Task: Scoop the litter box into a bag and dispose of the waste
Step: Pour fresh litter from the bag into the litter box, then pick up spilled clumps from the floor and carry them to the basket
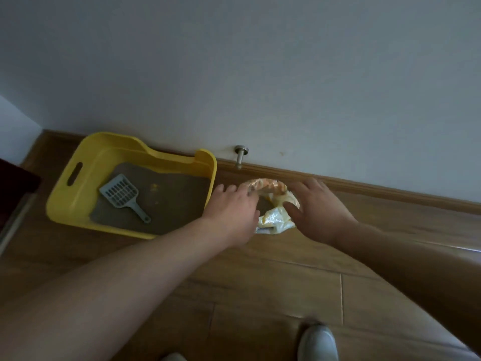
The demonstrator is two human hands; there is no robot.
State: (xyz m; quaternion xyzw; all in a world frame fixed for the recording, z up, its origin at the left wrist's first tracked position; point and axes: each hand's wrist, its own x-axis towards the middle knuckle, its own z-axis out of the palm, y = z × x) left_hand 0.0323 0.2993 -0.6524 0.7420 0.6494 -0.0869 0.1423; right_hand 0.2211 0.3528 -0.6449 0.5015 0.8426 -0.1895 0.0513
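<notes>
A yellow litter box (pixel 78 186) sits on the wooden floor against the wall, holding brownish litter. A grey slotted scoop (pixel 122 195) lies on the litter, handle pointing toward me. Just right of the box, a yellow-and-orange plastic bag (pixel 273 209) stands on the floor with its mouth open. My left hand (pixel 231 212) grips the bag's left rim. My right hand (pixel 317 207) holds the right side of the rim, fingers curled on the plastic.
A metal door stopper (pixel 240 155) juts from the wall above the wooden baseboard (pixel 364 188). A dark piece of furniture (pixel 15 194) stands at the left edge. My white shoe (pixel 318 343) shows at the bottom.
</notes>
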